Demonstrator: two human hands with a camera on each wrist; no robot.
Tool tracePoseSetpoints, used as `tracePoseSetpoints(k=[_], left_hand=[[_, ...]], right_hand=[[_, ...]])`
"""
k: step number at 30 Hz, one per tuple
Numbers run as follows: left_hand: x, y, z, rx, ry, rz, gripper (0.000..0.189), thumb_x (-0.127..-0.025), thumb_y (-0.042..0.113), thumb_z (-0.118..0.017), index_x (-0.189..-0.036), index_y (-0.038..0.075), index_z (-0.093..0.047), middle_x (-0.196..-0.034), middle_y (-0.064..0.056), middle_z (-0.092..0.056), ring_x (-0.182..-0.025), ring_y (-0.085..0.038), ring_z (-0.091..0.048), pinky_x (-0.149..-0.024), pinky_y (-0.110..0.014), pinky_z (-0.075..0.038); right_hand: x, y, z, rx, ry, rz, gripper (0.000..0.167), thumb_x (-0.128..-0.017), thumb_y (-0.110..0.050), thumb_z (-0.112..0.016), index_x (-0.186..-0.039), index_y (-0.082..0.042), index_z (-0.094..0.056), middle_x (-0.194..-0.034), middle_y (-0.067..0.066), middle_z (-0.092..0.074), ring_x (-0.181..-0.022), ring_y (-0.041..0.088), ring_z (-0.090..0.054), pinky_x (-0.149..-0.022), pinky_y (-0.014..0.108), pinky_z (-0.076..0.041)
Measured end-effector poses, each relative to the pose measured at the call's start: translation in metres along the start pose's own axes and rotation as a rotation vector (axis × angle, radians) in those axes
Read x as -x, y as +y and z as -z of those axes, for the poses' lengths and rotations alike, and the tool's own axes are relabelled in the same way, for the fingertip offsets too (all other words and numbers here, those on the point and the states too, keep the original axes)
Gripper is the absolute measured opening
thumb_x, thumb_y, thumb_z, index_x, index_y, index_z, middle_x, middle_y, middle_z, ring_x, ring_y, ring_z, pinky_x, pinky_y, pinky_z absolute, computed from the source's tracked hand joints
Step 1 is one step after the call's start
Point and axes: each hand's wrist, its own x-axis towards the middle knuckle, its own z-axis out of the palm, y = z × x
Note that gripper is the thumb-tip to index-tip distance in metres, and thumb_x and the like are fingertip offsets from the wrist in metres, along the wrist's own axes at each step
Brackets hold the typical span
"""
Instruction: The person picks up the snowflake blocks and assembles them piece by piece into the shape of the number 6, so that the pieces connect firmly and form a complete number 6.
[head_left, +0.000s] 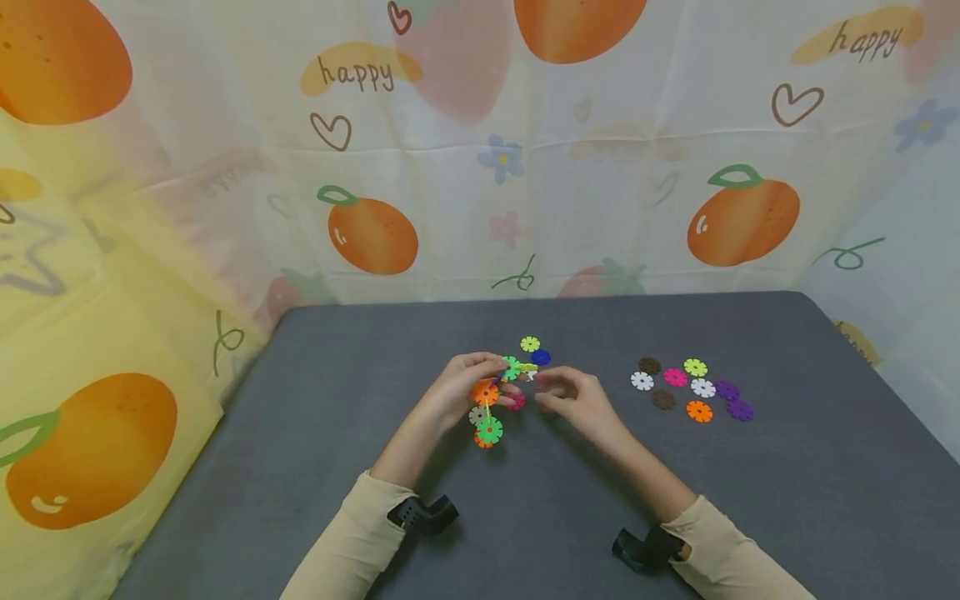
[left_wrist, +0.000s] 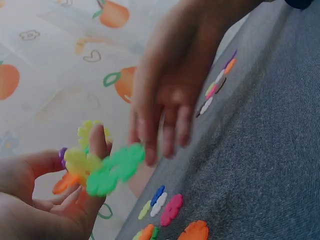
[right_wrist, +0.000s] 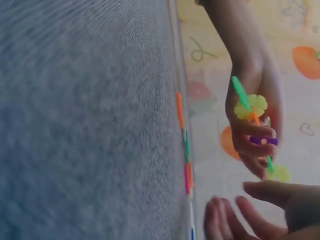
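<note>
Head view: over the middle of the grey surface (head_left: pixel 300 467), the left hand (head_left: pixel 453 392) has its grip closed on the cluster (head_left: pixel 486 392), a run of joined discs in green, yellow, orange and purple. A green disc ends it on the near side, a yellow one at the far right. The right hand (head_left: pixel 581 404) is just beside it on the right, its grip partly spread and holding nothing. By the cluster lie a yellow disc (head_left: pixel 530 343) and a blue disc (head_left: pixel 541 357) on the far side, and a pink disc (head_left: pixel 516 402) between the hands. Well to the right is a loose group (head_left: pixel 675 377) in brown, white, pink, yellow, orange and purple. Fruit-print cloth (head_left: pixel 600 208) rises at the far side.

Left wrist view: the cluster sits in the left grip, its blurred green part reaching toward the right hand; whether they touch, I cannot tell.

Right wrist view: the right thumb and fingers stand apart with a gap, while the left grip has the cluster's purple disc (right_wrist: pixel 264 141) between fingers
</note>
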Motion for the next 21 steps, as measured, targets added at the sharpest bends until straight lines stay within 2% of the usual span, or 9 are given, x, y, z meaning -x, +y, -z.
tracePoseSetpoints(k=[3, 5, 9, 11, 13, 17, 19, 21], left_hand=[[-0.001, -0.001, 0.002, 0.011, 0.013, 0.009, 0.034, -0.098, 0.014, -0.056, -0.127, -0.003, -0.057, -0.120, -0.015, -0.063, -0.078, -0.016, -0.072, -0.079, -0.039, -0.061], [-0.002, -0.002, 0.002, 0.013, 0.030, 0.012, 0.035, -0.098, 0.014, -0.056, -0.129, -0.001, -0.059, -0.126, -0.016, -0.062, -0.082, -0.014, -0.071, -0.083, -0.039, -0.061], [-0.003, -0.004, 0.000, 0.015, 0.073, -0.021, 0.034, -0.098, 0.015, -0.057, -0.127, -0.001, -0.061, -0.127, -0.019, -0.062, -0.088, -0.011, -0.070, -0.094, -0.037, -0.056], [-0.003, -0.004, -0.001, 0.032, 0.087, -0.037, 0.033, -0.098, 0.016, -0.058, -0.125, -0.001, -0.062, -0.122, -0.020, -0.064, -0.087, -0.011, -0.071, -0.097, -0.036, -0.054], [-0.003, -0.005, -0.002, 0.042, 0.077, -0.047, 0.032, -0.098, 0.015, -0.058, -0.125, 0.000, -0.062, -0.111, -0.019, -0.069, -0.081, -0.014, -0.073, -0.096, -0.037, -0.055], [-0.002, -0.005, 0.000, -0.016, 0.033, -0.063, 0.032, -0.098, 0.016, -0.059, -0.126, 0.001, -0.063, -0.090, -0.002, -0.073, -0.080, -0.012, -0.072, -0.089, -0.030, -0.057], [-0.002, -0.005, 0.001, -0.064, 0.015, -0.075, 0.033, -0.098, 0.018, -0.059, -0.126, 0.002, -0.063, -0.090, 0.002, -0.072, -0.084, -0.009, -0.070, -0.086, -0.026, -0.056], [-0.002, -0.004, 0.003, -0.086, 0.004, -0.072, 0.033, -0.098, 0.019, -0.059, -0.126, 0.003, -0.063, -0.098, -0.003, -0.073, -0.086, -0.010, -0.069, -0.083, -0.026, -0.056]], right_hand=[[-0.003, 0.004, -0.003, 0.068, -0.050, -0.014, 0.030, -0.093, -0.008, -0.065, -0.118, 0.008, -0.063, -0.111, 0.027, -0.068, -0.086, 0.033, -0.071, -0.071, 0.035, -0.060], [-0.004, 0.005, -0.005, 0.059, -0.097, -0.021, 0.030, -0.094, -0.011, -0.064, -0.116, 0.009, -0.064, -0.104, 0.028, -0.069, -0.082, 0.033, -0.070, -0.068, 0.036, -0.060], [-0.004, 0.002, -0.010, -0.099, -0.253, -0.081, 0.035, -0.098, -0.023, -0.060, -0.113, 0.009, -0.065, -0.099, 0.029, -0.070, -0.076, 0.029, -0.071, -0.067, 0.040, -0.061], [-0.003, -0.001, -0.011, -0.190, -0.338, -0.129, 0.038, -0.098, -0.026, -0.059, -0.114, 0.008, -0.064, -0.098, 0.031, -0.069, -0.075, 0.026, -0.072, -0.069, 0.042, -0.061], [-0.001, -0.003, -0.012, -0.245, -0.389, -0.158, 0.038, -0.097, -0.025, -0.061, -0.114, 0.009, -0.063, -0.097, 0.029, -0.070, -0.074, 0.023, -0.072, -0.071, 0.042, -0.061], [-0.001, -0.003, -0.013, -0.239, -0.410, -0.157, 0.033, -0.095, -0.017, -0.064, -0.114, 0.009, -0.063, -0.087, 0.022, -0.073, -0.069, 0.017, -0.070, -0.071, 0.040, -0.061], [-0.001, -0.002, -0.013, -0.222, -0.405, -0.158, 0.032, -0.095, -0.016, -0.064, -0.114, 0.009, -0.063, -0.083, 0.018, -0.073, -0.067, 0.016, -0.068, -0.071, 0.038, -0.061], [-0.001, -0.002, -0.014, -0.214, -0.399, -0.164, 0.031, -0.095, -0.016, -0.063, -0.114, 0.009, -0.063, -0.083, 0.017, -0.072, -0.066, 0.016, -0.068, -0.070, 0.037, -0.060]])
